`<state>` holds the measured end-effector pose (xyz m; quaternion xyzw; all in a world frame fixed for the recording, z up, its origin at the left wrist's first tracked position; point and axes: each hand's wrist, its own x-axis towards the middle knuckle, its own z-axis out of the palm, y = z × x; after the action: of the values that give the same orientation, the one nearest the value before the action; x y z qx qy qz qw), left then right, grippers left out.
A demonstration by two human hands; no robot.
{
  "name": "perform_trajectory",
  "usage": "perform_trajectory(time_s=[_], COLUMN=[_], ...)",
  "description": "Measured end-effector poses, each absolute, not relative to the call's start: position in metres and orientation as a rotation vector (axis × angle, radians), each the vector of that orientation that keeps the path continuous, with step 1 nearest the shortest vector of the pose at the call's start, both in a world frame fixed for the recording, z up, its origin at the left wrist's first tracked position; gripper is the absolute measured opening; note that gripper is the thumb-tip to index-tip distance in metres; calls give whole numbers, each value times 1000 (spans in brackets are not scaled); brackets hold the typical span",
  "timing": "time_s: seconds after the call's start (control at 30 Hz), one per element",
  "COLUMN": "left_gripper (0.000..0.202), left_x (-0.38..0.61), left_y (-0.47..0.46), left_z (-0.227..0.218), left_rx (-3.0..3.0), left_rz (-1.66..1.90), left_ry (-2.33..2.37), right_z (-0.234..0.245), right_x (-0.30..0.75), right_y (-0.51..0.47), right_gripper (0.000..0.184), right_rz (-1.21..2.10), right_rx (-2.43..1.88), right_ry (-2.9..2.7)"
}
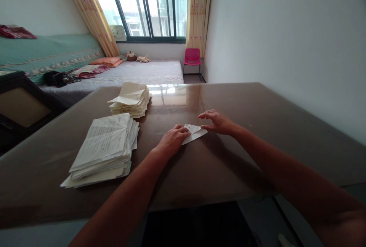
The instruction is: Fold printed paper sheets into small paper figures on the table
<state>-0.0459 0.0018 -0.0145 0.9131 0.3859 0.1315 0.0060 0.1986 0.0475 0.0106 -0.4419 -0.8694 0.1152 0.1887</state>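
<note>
A small folded piece of white paper lies on the brown glossy table. My left hand rests on the paper's left end, fingers curled down and pressing it flat. My right hand sits at the paper's right end with fingers stretched out, fingertips touching its upper edge. Neither hand lifts the paper off the table.
A stack of printed sheets lies at the left of the table, and a pile of folded papers sits behind it. Beyond the table are a bed, a pink chair and a window. A white wall runs along the right.
</note>
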Motion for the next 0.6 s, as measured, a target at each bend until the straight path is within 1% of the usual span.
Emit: perform_trajectory(time_s=[0.1,0.23,0.37,0.5,0.6], left_gripper=[28,28,33,27,26], left_x=[-47,-42,-38,-38,-38], left_y=[3,-6,-17,-18,-15], left_z=[-11,-4,0,3,6], left_rx=[2887,2887,2889,2889,2881], left_rz=[389,297,227,126,117], left_ry=[1106,1118,1216,1188,1199], right_z=[14,15,15,13,12], right_x=[197,187,183,181,176], right_y=[46,41,37,33,28], right_gripper=[40,37,36,35,31], right_rz=[285,265,288,206,109], right_rx=[-894,-741,-734,-782,-820], right_ry=[-2723,-2883,-2914,-2938,-2959])
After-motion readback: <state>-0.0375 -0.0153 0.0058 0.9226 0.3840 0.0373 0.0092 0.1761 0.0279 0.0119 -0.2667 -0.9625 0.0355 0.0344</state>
